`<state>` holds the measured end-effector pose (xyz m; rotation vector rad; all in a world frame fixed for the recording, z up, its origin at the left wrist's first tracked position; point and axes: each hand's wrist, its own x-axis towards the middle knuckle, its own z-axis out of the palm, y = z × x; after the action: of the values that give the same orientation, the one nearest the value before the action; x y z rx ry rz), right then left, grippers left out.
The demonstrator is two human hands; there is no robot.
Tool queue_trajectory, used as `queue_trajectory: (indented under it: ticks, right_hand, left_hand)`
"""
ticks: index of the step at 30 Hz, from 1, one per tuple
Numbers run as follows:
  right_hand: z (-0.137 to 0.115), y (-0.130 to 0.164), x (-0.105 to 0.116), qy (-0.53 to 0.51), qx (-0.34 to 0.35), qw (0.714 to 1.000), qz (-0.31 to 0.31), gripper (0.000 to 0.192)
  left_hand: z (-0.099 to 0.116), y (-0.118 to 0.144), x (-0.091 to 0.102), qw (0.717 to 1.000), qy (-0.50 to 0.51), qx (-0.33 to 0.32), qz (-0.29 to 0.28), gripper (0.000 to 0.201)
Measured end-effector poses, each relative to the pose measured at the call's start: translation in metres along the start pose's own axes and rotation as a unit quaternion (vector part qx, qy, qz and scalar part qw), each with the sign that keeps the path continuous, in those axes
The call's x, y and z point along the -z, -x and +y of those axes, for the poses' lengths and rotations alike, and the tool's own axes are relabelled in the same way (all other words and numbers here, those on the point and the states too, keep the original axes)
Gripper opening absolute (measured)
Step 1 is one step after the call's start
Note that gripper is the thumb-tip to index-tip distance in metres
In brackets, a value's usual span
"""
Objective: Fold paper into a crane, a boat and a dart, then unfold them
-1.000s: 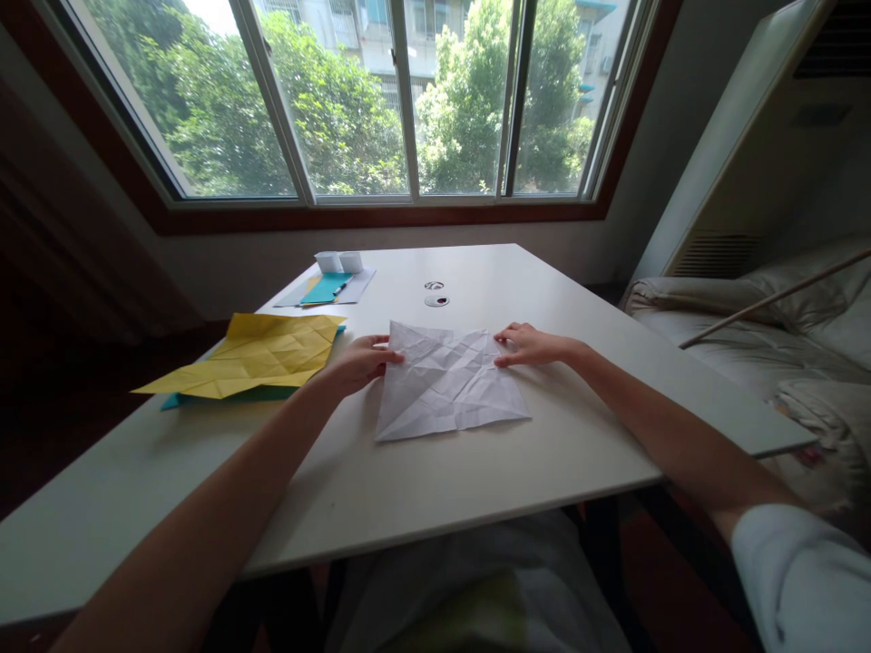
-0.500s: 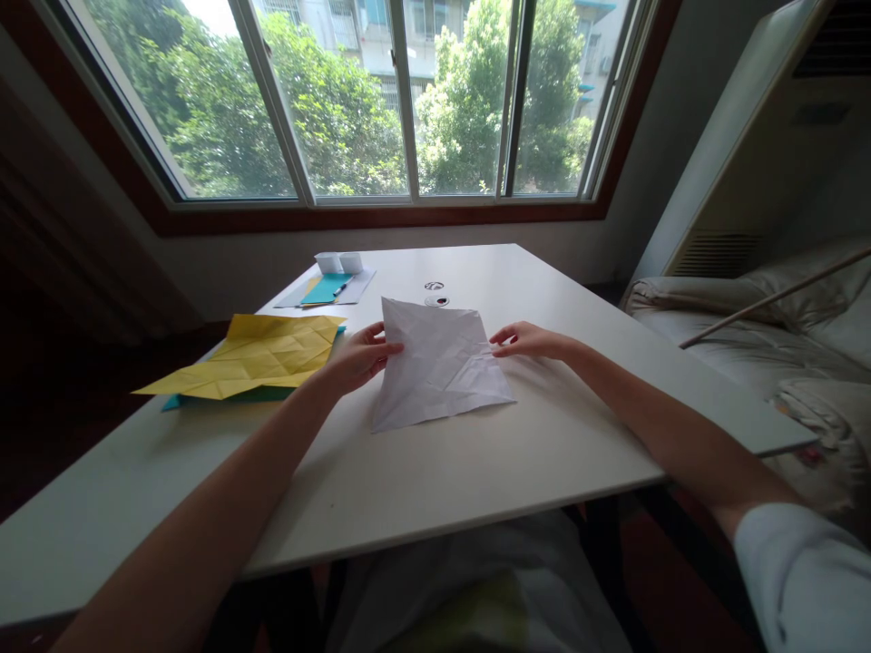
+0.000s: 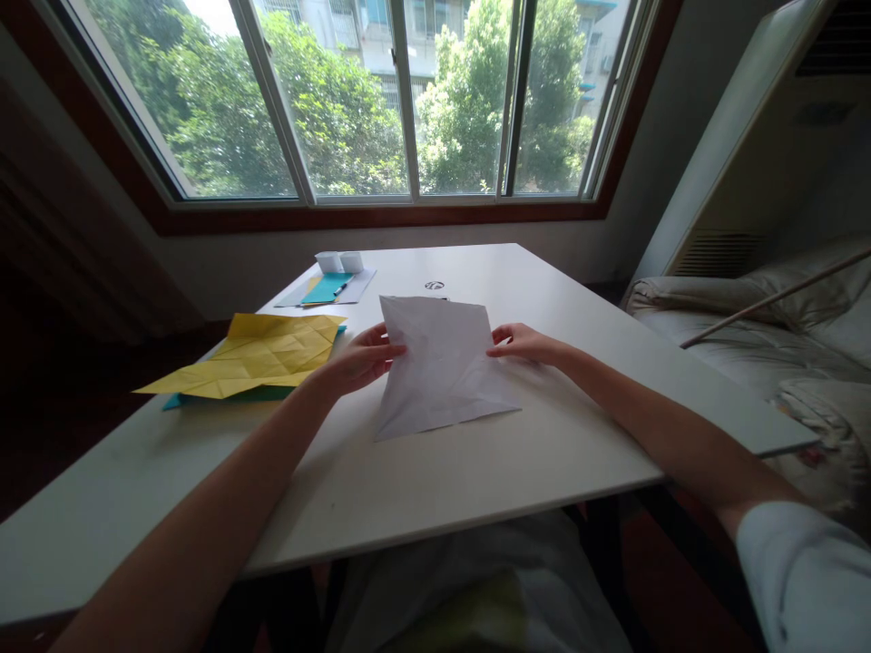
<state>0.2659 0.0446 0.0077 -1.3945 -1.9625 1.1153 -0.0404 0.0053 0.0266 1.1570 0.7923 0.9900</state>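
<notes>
A creased white sheet of paper (image 3: 445,367) is held between my hands above the white table, its far edge raised and its near edge low, close to the tabletop. My left hand (image 3: 367,356) pinches its left edge, thumb on top and fingers behind. On the opposite edge, my right hand (image 3: 521,345) grips the paper between thumb and fingers. To the left of my left hand lies a creased yellow sheet of paper (image 3: 272,354), resting over a teal sheet (image 3: 178,402) that shows only along its edges.
Toward the back left of the table (image 3: 578,435) are two small white containers (image 3: 340,262), teal paper (image 3: 325,288) and a pen (image 3: 343,286). A round table fitting (image 3: 434,285) lies beyond the sheet. A covered sofa (image 3: 741,336) stands at right, below the window's right side.
The white sheet has tilted and shifted slightly toward me, now covering most of the nearer round fitting. My right hand has moved a little left and closed onto its right edge.
</notes>
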Motion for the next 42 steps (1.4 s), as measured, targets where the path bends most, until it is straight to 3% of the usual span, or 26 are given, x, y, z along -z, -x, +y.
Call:
queue_trajectory:
  ticks: [5,11,19,25,29,35,42]
  right_hand:
    - [0.004,-0.003,0.005,-0.133,-0.011,0.991,-0.022,0.035]
    - [0.004,-0.003,0.013,-0.14,0.001,0.99,-0.033,0.032]
    - [0.001,-0.001,0.021,-0.13,0.023,0.99,-0.038,0.031]
    - [0.008,-0.001,0.025,-0.135,0.074,0.982,-0.112,0.038]
    - [0.011,-0.003,0.028,-0.107,0.096,0.982,-0.126,0.037]
    - [0.015,-0.009,0.029,0.029,0.143,0.987,-0.071,0.029]
    - [0.019,-0.013,0.03,0.106,0.19,0.976,-0.02,0.026]
  left_hand:
    - [0.004,0.0,0.001,0.998,-0.032,0.018,0.042,0.048]
    - [0.006,0.001,0.009,0.99,-0.118,0.065,0.045,0.054]
    - [0.002,-0.002,0.015,0.978,-0.191,0.058,0.064,0.05]
    - [0.0,-0.004,0.022,0.968,-0.24,0.032,0.069,0.037]
    - [0.0,-0.004,0.021,0.957,-0.284,0.011,0.055,0.033]
    - [-0.005,-0.01,0.022,0.947,-0.318,-0.036,0.006,0.031]
    - [-0.009,-0.013,0.026,0.923,-0.374,-0.087,0.02,0.028]
